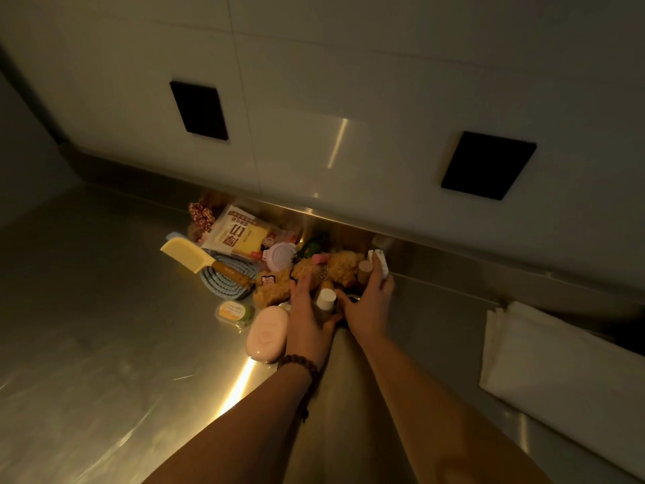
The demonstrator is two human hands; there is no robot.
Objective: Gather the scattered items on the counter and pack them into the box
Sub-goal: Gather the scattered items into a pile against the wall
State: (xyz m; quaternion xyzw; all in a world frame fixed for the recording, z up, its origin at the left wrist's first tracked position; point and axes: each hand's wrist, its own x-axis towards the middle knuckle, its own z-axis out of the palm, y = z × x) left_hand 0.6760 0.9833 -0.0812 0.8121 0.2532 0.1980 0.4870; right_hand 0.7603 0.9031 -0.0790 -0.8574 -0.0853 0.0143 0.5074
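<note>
Two bare forearms reached away from the camera over the steel table, the left one wearing a dark beaded bracelet. The left hand curled its grip around a small clear bottle with a white cap, fingers wrapped about its body. The right hand lay just beside it, its grip closed on a white crumpled item at the fingertips, with a pink-capped bottle touching the fingers; whether that bottle was also held could not be told.

Both hands sat at the near edge of a pile of scattered items pushed against the table's back rim. A tan fuzzy plush toy lay directly beyond the hands. Left of the left wrist rested a pink oval case, and beside it a small clear box with orange and green contents. Farther left lay a coiled blue cord with a yellow comb across it. Behind them sat a packaged snack with printed characters, a round pink perforated item and a red patterned scrunchie.

Well apart to the right lay a folded white cloth. Two black rectangles were set in the pale wall behind.
</note>
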